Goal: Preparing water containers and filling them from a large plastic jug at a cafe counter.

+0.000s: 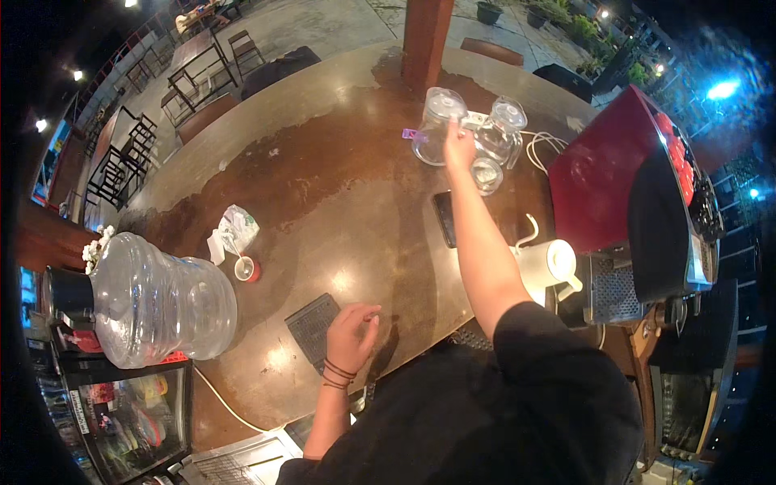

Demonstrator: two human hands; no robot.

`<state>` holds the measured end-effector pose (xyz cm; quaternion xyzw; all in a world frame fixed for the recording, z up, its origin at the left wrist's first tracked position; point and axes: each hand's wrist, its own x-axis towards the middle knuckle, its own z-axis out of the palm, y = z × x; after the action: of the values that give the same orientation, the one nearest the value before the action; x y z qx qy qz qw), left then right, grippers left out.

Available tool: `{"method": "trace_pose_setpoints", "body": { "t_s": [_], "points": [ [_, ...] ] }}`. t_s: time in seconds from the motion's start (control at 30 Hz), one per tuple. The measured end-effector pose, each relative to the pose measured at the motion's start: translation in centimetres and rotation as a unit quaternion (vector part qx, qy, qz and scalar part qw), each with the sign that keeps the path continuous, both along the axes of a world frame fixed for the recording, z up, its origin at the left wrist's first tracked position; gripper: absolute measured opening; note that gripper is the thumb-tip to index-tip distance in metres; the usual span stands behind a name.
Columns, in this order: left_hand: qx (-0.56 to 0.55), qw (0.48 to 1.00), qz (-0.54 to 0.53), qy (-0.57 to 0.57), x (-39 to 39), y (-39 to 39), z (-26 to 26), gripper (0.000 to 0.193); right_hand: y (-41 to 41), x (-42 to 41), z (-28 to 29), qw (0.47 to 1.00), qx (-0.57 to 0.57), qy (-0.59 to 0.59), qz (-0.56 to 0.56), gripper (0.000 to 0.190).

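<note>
My right hand [459, 147] reaches across the counter to a glass server [430, 136] with a clear lid; its fingers lie over the server's right side, and their grip is partly hidden. A second lidded glass server [500, 130] stands just right of the hand, with a small glass jar [487, 174] in front of it. Below my forearm lies a dark phone [445, 218], partly covered. My left hand [353, 337] is empty with curled fingers apart, above the right edge of a dark ribbed mat [312, 327].
A white gooseneck kettle [545, 265] and a red espresso machine [606, 176] stand at the right. A large clear water bottle [163, 300] lies at the left. Between them are a small red cup [247, 268] and a crumpled plastic packet [237, 227]. A wooden post [426, 42] rises at the far edge.
</note>
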<state>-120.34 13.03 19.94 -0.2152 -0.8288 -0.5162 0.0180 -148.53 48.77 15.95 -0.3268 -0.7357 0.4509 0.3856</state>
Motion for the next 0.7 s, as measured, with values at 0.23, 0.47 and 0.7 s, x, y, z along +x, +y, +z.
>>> {"method": "trace_pose_setpoints", "body": {
  "t_s": [0.23,0.47,0.7],
  "points": [
    [-0.031,0.998,0.051,0.015,-2.2,-0.6,-1.5,0.054,-10.2,10.5,5.8,0.985,-0.023,0.090,0.147,0.054],
    [0.006,0.990,0.124,0.070,0.5,0.1,8.3,0.105,-15.1,27.7,9.0,0.790,-0.308,0.033,0.530,0.035],
    [0.005,0.981,0.184,-0.061,16.8,-0.3,11.2,0.080,-17.6,38.2,10.0,0.724,-0.052,0.108,0.679,0.023]
  ]
}}
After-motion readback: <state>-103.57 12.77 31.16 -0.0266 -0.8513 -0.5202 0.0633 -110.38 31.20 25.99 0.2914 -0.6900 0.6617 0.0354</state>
